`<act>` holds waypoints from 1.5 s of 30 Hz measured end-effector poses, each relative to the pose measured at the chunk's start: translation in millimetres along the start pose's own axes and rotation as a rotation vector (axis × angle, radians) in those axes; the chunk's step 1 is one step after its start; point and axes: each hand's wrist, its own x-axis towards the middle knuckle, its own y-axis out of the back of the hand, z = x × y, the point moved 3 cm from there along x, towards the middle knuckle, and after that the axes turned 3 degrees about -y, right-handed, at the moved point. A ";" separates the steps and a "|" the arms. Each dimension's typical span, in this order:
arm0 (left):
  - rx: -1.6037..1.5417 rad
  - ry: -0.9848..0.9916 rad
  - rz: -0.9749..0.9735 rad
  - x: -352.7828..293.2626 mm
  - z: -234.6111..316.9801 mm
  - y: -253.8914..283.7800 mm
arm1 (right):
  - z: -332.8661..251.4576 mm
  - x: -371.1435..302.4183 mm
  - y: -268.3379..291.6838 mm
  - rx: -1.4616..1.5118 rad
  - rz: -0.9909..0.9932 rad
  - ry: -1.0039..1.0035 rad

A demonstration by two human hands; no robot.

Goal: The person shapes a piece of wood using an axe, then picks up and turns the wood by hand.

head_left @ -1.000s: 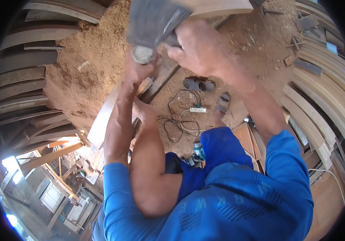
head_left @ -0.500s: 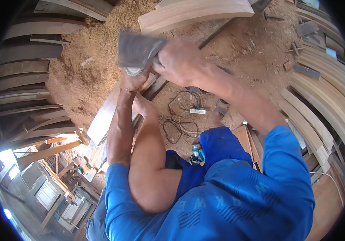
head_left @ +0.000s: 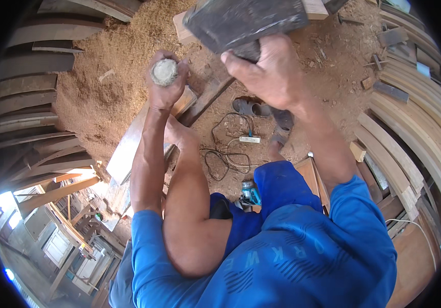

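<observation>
My left hand is closed around a chisel, its round, pale, frayed handle end facing up. The blade is hidden beneath my fist. My right hand grips a large dark wooden mallet by its handle close to the head. The mallet is raised up and to the right of the chisel, apart from it. Below my left hand, a pale board lies slanted by my bare foot. Behind the mallet shows part of a curved, light wooden piece.
A power strip with tangled cords lies on the dusty ground near sandals. By my shorts is a teal power tool. Stacked curved timbers line the right side, and more boards the left. Sawdust covers the ground ahead.
The mallet has swung up and right, away from the chisel end, which it half covered before. My left hand stays nearly in place.
</observation>
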 end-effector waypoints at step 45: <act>0.202 -0.181 0.061 -62.9 -35.5 17.1 | -20.3 -7.9 -54.4 -0.088 -0.535 -0.129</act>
